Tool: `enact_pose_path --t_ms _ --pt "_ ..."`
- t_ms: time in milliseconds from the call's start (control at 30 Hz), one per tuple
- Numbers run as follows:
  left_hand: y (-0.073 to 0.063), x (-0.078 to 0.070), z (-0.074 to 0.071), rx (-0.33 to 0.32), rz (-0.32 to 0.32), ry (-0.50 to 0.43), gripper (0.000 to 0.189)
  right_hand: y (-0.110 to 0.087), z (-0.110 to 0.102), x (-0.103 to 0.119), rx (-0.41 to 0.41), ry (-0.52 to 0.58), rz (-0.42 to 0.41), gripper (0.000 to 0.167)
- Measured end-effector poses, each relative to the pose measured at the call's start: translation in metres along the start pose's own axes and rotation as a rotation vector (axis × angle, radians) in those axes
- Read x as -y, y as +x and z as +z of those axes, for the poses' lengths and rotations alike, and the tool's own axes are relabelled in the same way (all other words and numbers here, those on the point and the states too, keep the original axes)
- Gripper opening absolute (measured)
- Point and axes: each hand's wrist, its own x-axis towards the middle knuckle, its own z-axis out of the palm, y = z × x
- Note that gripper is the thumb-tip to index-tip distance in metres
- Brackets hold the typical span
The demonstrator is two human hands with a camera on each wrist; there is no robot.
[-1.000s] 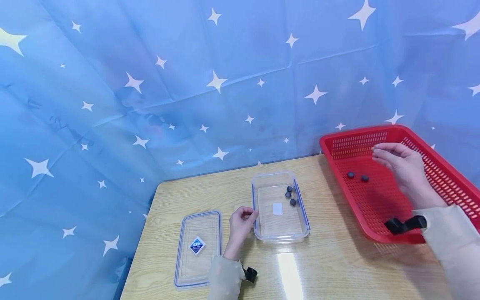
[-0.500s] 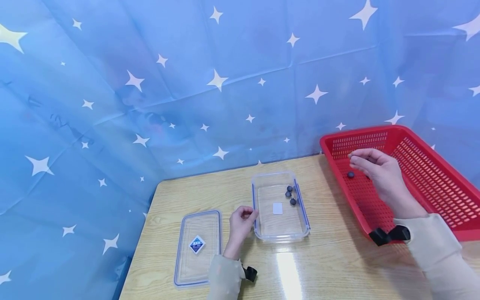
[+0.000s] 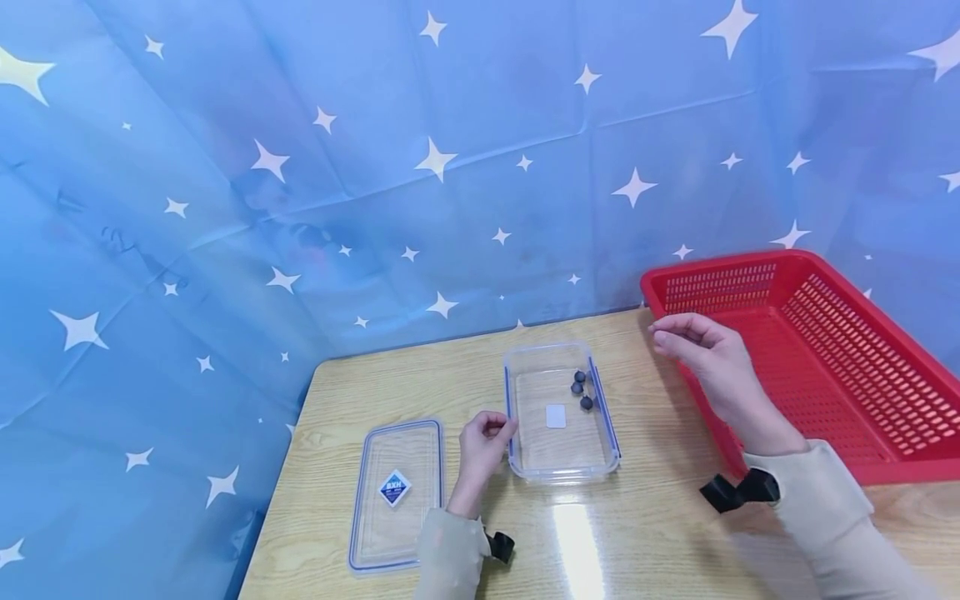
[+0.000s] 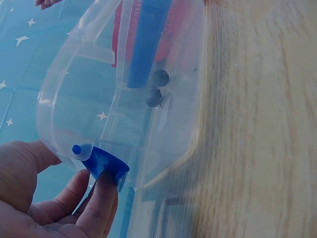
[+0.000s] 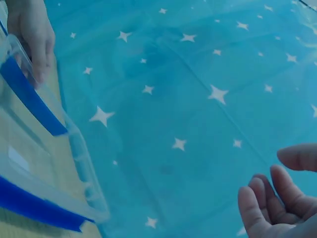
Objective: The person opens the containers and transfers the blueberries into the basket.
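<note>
Left hand [image 3: 482,450] has thumb and bent fingers pinching the clear box [image 3: 611,437] at its near edge, fingertips on a blue clip [image 4: 110,166]; right hand [image 3: 712,358] hangs over the left edge of the red basket [image 3: 847,375], fingers bent and thumb close to them, can't tell if anything's in the grip. Box sits between the hands, three dark balls [image 3: 577,388] inside on the right-hand side, lid [image 3: 393,533] flat just left of left hand
</note>
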Motion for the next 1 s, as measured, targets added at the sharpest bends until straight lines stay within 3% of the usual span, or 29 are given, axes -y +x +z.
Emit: enact_pose_path --t_ms 233,433,533,600,667,767,833,1000 --pt "0.001 0.001 -0.001 0.006 -0.005 -0.007 0.015 -0.004 0.026 -0.016 0.060 0.033 0.009 0.012" --pt "0.001 0.003 -0.001 0.002 0.013 0.010 0.014 -0.009 0.051 -0.035 0.067 0.083 0.068 0.010" --pt "0.001 0.003 0.000 0.000 0.017 0.014 0.013 -0.011 0.061 -0.051 0.070 0.120 0.077 0.018" --pt "0.001 0.003 -0.001 0.001 0.011 0.013 0.013 -0.003 0.063 -0.089 0.092 0.212 0.037 0.019" --pt "0.001 0.003 -0.001 0.002 0.004 0.010 0.013 -0.004 0.070 -0.097 0.085 0.219 0.033 0.021" --pt "0.001 0.003 -0.001 0.001 -0.003 0.009 0.014 -0.004 0.085 -0.102 0.014 0.159 0.042 0.022" --pt "0.001 0.004 -0.001 -0.002 0.002 0.012 0.014 -0.012 0.099 -0.074 -0.061 0.038 0.113 0.025" --pt "0.000 0.003 0.000 0.003 -0.007 -0.004 0.014 -0.011 0.115 -0.072 -0.130 -0.013 0.242 0.028"
